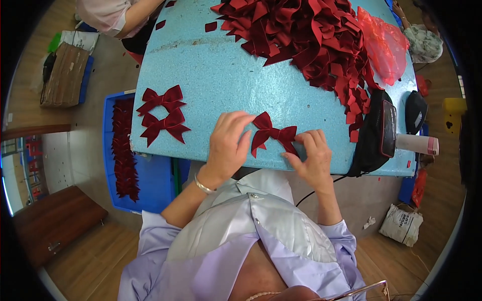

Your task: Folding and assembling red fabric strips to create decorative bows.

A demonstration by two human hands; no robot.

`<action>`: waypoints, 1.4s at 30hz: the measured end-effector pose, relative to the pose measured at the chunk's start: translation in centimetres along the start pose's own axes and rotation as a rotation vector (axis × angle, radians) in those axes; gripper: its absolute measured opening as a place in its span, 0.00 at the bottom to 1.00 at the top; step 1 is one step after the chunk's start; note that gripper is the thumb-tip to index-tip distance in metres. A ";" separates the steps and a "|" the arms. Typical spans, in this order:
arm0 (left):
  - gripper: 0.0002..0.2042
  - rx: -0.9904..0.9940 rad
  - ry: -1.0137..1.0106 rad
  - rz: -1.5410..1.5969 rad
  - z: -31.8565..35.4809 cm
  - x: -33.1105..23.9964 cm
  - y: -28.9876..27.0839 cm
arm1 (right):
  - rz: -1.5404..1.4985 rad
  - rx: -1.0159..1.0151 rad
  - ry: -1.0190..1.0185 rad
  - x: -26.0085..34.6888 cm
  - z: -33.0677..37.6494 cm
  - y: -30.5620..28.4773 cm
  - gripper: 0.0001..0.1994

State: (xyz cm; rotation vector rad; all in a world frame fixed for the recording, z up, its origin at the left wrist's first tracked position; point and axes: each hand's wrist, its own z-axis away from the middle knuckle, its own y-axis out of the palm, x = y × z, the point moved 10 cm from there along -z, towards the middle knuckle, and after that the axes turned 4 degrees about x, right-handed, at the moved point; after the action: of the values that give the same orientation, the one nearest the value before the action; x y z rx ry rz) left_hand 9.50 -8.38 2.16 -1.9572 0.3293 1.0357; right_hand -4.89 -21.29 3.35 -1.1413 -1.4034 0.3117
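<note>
A dark red velvet bow (273,133) lies on the blue table between my two hands. At its left side is my left hand (228,145), with thumb and fingers apart and nothing held. My right hand (312,154) rests at the bow's right side. Its thumb and forefinger are spread around the right loop and tail, seeming to touch them. Farther left on the table lie two more bows, an upper bow (163,100) and a lower bow (164,125), one in front of the other and touching.
A large heap of red ribbon pieces (311,40) covers the far right, beside a red plastic bag (384,47). A black pouch (374,133) stands at the right edge. Below the left edge, a blue bin (155,183) holds rows of bows (124,150). Another person's arm (138,17) shows at far left.
</note>
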 end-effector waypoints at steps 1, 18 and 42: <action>0.17 0.035 0.112 -0.062 -1.3 -1.2 0.2 | 0.026 -0.027 -0.011 0.1 0.3 0.3 0.09; 0.08 0.723 -0.212 0.514 -2.2 -0.3 8.5 | -0.386 -0.354 0.171 -3.1 2.7 -2.8 0.04; 0.10 0.574 -0.357 0.776 0.7 -1.5 8.4 | -1.476 -0.163 0.771 -5.3 4.9 5.7 0.07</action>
State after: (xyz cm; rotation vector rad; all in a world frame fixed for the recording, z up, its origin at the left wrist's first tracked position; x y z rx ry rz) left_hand 3.39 -12.92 -1.75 -1.0928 1.0979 1.5291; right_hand -7.92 -20.46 -5.26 -0.0524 -1.2008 -1.1735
